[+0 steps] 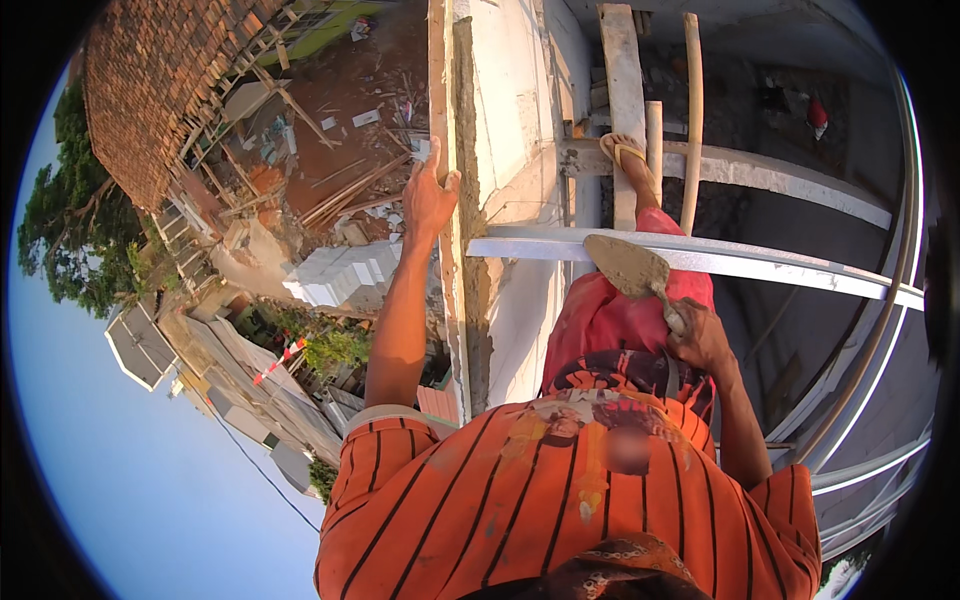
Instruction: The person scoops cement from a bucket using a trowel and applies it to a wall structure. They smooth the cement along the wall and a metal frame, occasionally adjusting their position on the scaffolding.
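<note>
My left hand (pixel 430 197) grips the outer edge of a narrow board (pixel 439 70) along the top of a wall (pixel 500 80), whose face beside the board carries a rough grey mortar strip (pixel 467 340). My right hand (pixel 700 342) is closed on the handle of a trowel (pixel 625 268), held over my red trousers with mortar on its blade. A silver metal beam (pixel 780 268) crosses just beyond the trowel. My sandalled foot (pixel 630 160) rests up on the timbers by the wall.
Wooden planks (pixel 620 50), poles (pixel 690 80) and a pale crossbeam (pixel 800 180) span a dark drop at the right, with curved metal rails (pixel 870 460) at the far right. Left of the wall, far below, lie rubble (pixel 365 118), stacked white blocks (pixel 340 275) and a tiled roof (pixel 160 90).
</note>
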### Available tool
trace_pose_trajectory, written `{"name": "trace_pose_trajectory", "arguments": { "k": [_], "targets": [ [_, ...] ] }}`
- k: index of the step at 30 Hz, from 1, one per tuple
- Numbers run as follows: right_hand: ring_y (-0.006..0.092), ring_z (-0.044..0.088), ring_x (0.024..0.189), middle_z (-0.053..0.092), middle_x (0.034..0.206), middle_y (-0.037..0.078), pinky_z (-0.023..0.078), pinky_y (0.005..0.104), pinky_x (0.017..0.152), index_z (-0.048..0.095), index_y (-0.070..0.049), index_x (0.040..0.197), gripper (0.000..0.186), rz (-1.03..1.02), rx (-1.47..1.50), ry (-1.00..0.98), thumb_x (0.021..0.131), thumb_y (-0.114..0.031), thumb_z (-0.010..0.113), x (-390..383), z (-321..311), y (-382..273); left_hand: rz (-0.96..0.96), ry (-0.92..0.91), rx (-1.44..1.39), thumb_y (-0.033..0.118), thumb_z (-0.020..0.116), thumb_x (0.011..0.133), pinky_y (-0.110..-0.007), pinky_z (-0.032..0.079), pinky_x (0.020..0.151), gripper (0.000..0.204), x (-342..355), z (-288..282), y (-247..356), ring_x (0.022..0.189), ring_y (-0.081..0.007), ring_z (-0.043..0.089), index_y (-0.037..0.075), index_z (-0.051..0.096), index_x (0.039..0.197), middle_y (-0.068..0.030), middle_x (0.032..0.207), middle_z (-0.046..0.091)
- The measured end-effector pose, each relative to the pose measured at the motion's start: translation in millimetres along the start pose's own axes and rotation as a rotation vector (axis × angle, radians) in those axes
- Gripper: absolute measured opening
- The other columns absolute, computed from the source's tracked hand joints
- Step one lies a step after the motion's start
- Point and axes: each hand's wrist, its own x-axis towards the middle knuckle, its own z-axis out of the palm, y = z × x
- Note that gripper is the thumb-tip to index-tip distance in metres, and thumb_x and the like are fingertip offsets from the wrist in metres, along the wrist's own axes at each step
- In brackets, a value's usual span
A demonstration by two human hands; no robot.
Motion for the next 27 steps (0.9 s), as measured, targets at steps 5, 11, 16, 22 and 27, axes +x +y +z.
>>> {"name": "trace_pose_trajectory", "arguments": {
  "k": [5,11,16,22,27],
  "targets": [
    [0.0382,0.058,0.084,0.059,0.091,0.019,0.047,0.0428,0.074,0.057,0.000,0.094,0.035,0.001,-0.003,-0.012,0.061,-0.012,0.061,1,-3,-5,-0.088,-0.065,-0.083,0.021,0.062,0.082,-0.044,0.045,0.086,0.068,-75,0,-12,0.103,-0.0425,0.053,0.017,0.028,0.140,-0.0272,0.112,0.053],
    [0.0384,0.058,0.084,0.060,0.092,0.019,0.047,0.0431,0.075,0.058,0.000,0.096,0.037,0.010,-0.004,-0.007,0.062,-0.012,0.061,2,-5,-4,-0.063,-0.054,-0.038,0.020,0.063,0.080,-0.042,0.041,0.093,0.065,-5,-10,4,0.110,-0.0375,0.051,0.011,0.034,0.137,-0.0253,0.117,0.053],
    [0.0382,0.058,0.083,0.060,0.090,0.019,0.047,0.0432,0.075,0.058,0.000,0.095,0.035,0.066,0.047,-0.039,0.062,-0.012,0.060,4,-13,-11,0.047,0.015,0.032,0.023,0.064,0.080,-0.042,0.039,0.095,0.064,84,-17,13,0.111,-0.0375,0.050,0.013,0.036,0.137,-0.0248,0.118,0.053],
    [0.0380,0.057,0.082,0.059,0.089,0.018,0.047,0.0432,0.073,0.058,0.000,0.092,0.033,0.048,0.016,-0.012,0.062,-0.011,0.060,4,-14,-11,0.098,0.000,0.065,0.023,0.063,0.079,-0.042,0.039,0.095,0.064,104,-15,36,0.112,-0.0390,0.048,0.014,0.036,0.137,-0.0274,0.118,0.051],
    [0.0383,0.057,0.083,0.059,0.090,0.018,0.046,0.0436,0.073,0.057,0.000,0.092,0.032,-0.005,0.021,-0.012,0.062,-0.011,0.060,4,-12,-11,0.062,-0.074,0.001,0.020,0.062,0.079,-0.043,0.040,0.096,0.064,54,-12,39,0.114,-0.0415,0.047,0.012,0.035,0.137,-0.0330,0.119,0.047]
  ]
}}
